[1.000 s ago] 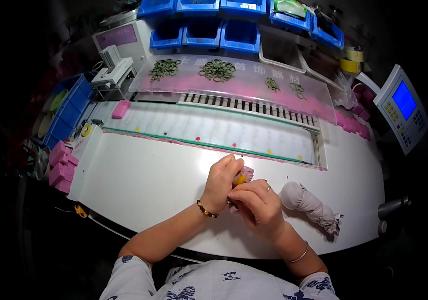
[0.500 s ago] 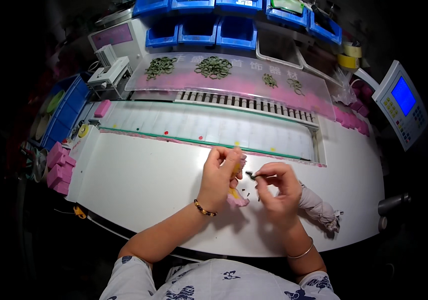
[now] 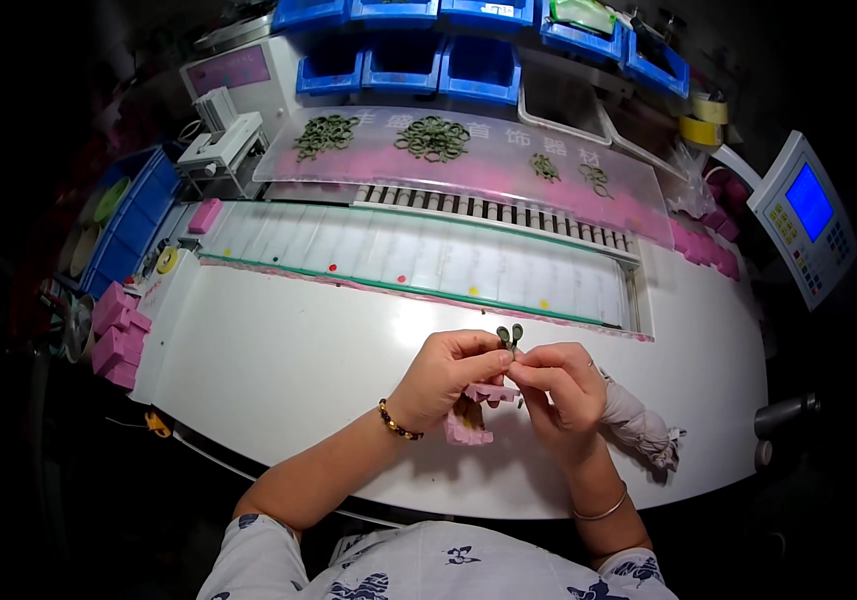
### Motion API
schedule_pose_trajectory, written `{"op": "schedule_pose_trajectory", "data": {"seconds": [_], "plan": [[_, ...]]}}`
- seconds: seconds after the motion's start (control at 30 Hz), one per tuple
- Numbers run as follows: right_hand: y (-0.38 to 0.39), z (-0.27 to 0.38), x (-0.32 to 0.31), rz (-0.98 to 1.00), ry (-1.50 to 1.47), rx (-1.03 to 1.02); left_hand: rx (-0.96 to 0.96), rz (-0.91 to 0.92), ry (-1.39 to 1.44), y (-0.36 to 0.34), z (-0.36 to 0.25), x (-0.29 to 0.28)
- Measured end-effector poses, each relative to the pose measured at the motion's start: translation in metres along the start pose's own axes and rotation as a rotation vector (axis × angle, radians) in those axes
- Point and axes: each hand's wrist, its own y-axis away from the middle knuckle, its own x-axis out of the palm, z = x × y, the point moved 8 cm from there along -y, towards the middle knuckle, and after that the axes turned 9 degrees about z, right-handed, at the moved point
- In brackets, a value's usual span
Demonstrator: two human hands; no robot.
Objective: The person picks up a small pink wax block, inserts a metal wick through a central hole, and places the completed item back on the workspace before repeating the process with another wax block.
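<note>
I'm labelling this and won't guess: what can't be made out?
In the head view:
Green two-looped piece: lower end hidden by fingertips.
Pink mould: partly hidden behind the left hand.
Grey cloth bundle: one end behind the right hand.
Upper blue bins: cut off by the top edge.

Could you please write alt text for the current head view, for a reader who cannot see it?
A person's left hand and right hand pinch a small dark green piece with two rounded ends over a white table, with pink blocks below the left hand. Green rings lie on a translucent panel beyond, in front of blue bins.
</note>
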Motion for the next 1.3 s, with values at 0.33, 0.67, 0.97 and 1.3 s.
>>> {"op": "schedule_pose_trajectory", "data": {"seconds": [0.33, 0.67, 0.97, 1.3], "plan": [[0.017, -0.046, 0.021, 0.121, -0.657, 0.548, 0.036, -0.073, -0.550, 0.007, -0.022, 0.007], [0.025, -0.057, 0.029, 0.192, -0.952, 0.789, -0.171, -0.013, -0.038, 0.003, 0.002, -0.010], [0.029, -0.060, 0.026, 0.123, -0.972, 0.791, -0.270, 0.089, -0.019, 0.003, 0.013, 0.003], [0.030, -0.058, 0.026, 0.083, -0.960, 0.787, -0.180, -0.003, -0.101, 0.003, 0.009, -0.001]]}}
